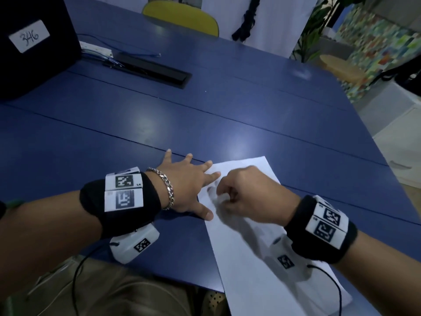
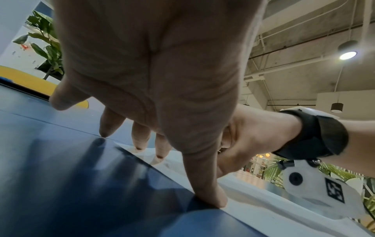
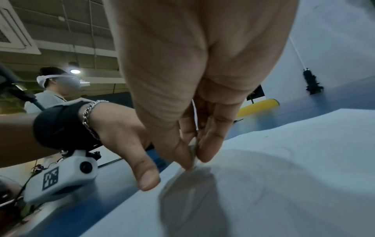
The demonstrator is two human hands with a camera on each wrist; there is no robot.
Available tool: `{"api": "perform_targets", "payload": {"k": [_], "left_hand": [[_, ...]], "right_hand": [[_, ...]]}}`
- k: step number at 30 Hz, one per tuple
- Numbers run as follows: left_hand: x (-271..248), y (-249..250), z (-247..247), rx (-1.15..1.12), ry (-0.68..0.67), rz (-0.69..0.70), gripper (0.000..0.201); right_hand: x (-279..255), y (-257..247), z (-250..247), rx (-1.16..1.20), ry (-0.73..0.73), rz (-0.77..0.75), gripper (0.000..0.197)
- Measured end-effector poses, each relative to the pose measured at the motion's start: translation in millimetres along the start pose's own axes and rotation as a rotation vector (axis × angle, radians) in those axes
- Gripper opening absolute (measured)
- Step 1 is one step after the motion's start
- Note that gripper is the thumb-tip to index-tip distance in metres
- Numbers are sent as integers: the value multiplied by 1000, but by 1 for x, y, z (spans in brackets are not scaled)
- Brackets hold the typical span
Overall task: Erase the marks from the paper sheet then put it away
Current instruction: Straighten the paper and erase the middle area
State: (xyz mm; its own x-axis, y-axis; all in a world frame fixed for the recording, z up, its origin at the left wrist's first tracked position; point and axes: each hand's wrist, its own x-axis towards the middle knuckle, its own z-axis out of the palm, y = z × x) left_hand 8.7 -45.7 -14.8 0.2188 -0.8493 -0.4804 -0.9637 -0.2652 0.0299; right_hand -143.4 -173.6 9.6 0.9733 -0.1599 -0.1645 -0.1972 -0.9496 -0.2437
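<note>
A white paper sheet (image 1: pixel 255 245) lies on the blue table (image 1: pixel 136 115) near its front edge, one end hanging past the edge. My left hand (image 1: pixel 189 185) is spread flat, thumb and two fingertips pressing the sheet's left edge (image 2: pixel 243 190). My right hand (image 1: pixel 246 197) hovers over the sheet's upper part with fingers curled, pinching a small white eraser (image 3: pixel 193 154) against the paper (image 3: pixel 284 176). Faint grey pencil marks (image 3: pixel 263 163) curve across the sheet by the eraser. In the head view the eraser is hidden under the fingers.
A black box with a white label (image 1: pixel 29 35) stands at the table's back left. A black cable tray (image 1: pixel 152 69) and a white power strip (image 1: pixel 95 49) lie behind. A yellow chair (image 1: pixel 182 17) stands at the far side.
</note>
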Motion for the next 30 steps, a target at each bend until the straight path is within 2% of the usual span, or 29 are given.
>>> {"api": "perform_targets", "payload": {"k": [4,9,12,15,18,23,26,30], "left_hand": [[2,-3,-7,14,-6,39,108],[7,-18,-21,70,93,92,93],[9,-18,-21,29,61,141,77],[10,-11,-19,14,37,172,74],[11,-8,-18,17,22,162,81],[13,-15,-8,6,-6,175,123],[15,-18,-4,8,-13,172,128],[15,-17,-3,13,-20,160,128]], "right_hand": [[3,21,-13,6,25,78,19],[-11,32,-8,30,50,166,15],[-14,30,-6,37,63,164,13],[-13,29,-9,9,35,156,14],[-8,28,-13,0,5,139,17],[11,27,-11,70,62,95,21],[11,29,-8,123,80,126,18],[2,22,-16,216,-158,95,18]]}}
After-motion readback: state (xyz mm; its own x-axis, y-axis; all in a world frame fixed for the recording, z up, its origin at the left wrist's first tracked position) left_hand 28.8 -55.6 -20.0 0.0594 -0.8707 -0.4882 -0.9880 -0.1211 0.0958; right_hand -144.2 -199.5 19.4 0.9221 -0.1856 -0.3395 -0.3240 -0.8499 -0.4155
